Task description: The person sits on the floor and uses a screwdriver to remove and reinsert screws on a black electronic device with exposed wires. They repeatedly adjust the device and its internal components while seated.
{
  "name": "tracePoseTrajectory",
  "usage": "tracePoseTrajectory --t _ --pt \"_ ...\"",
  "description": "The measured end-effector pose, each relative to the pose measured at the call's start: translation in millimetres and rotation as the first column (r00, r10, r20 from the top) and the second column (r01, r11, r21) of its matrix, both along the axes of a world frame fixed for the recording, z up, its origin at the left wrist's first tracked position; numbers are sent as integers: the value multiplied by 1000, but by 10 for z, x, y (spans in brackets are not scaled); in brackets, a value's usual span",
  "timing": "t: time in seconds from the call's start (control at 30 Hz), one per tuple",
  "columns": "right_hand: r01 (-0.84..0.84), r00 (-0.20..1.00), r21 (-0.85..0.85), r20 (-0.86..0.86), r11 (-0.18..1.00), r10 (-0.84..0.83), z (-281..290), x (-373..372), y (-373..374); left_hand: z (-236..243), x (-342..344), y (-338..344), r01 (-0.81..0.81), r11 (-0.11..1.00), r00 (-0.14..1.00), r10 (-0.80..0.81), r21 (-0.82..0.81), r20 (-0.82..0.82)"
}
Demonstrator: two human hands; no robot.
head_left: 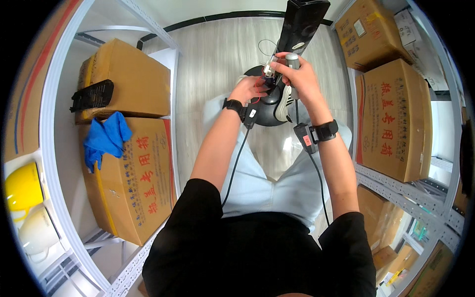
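Between two shelves of cardboard boxes (393, 119), the right hand (297, 74) wraps its fingers around a grey tube (293, 61) above a black fan base (269, 106); the left hand (250, 89) pinches red wires (260, 88).

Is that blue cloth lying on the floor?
No, the blue cloth is draped over a cardboard box on the shelf at the person's left.
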State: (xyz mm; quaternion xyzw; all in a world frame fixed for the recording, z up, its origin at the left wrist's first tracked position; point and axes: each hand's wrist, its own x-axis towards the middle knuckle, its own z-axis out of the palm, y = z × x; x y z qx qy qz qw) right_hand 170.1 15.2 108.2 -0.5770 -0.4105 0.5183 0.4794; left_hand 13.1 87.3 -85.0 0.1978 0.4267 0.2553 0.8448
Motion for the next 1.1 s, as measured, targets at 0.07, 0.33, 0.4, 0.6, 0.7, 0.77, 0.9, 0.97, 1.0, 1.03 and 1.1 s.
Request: tracePoseTrajectory --t 0.07,0.33,0.4,0.6,0.7,0.77,0.9,0.97,1.0,1.03,1.1 --pt "6 1000 5 -23 1000 -6 37 -42 -16 42 43 26 -62 993 997 58 -104 -43" --pt "10 985 84 172 996 -25 -47 -170 107 347 -139 -300 -48 992 999 49 -121 8" --pt "74 963 141 246 987 -108 -41 -217 120 387 -264 -374 -98 986 994 104 -134 38" --pt "283 915 280 207 917 -345 -29 -280 169 838 -506 -574 -225 964 971 210 143 111" --pt "290 934 298 119 909 -337 -62 -239 142 828 -678 -584 -300 927 950 269 227 158" --pt "307 937 296 70 904 -341 -36 -234 49 798 -705 -635 -358 899 931 321 251 176" --pt "237 963 336 39 911 -265 -181 -104 -46 855 -637 -709 -407 869 902 332 283 277" --pt "183 970 362 85 914 -228 -246 -114 -102 869 -573 -726 -412 865 893 321 285 314" --pt "155 972 374 109 914 -209 -280 -124 -124 872 -541 -747 -400 870 899 310 290 310" --pt "124 975 361 128 924 -181 -273 -141 -149 894 -518 -754 -387 872 905 298 299 304" --pt "122 971 400 139 908 -192 -359 -186 -122 920 -453 -801 -375 869 919 304 322 251"
